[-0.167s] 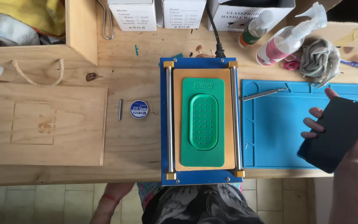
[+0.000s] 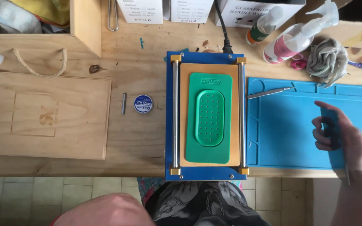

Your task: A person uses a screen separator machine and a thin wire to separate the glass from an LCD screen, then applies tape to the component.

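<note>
One hand in play on the right side of the frame: right hand (image 2: 340, 134) hangs over the blue silicone work mat (image 2: 281, 138), fingers curled around a thin dark flat slab (image 2: 334, 127) seen nearly edge-on, pretty blurry so can't tell more. Left hand isn't clearly visible. Metal tweezers (image 2: 271, 93) lie at the mat's upper left. Centre frame sits the blue-framed machine with the green perforated pad (image 2: 210, 117), small round blue spool (image 2: 143, 103) off to its left on the wooden bench (image 2: 139, 142)
</note>
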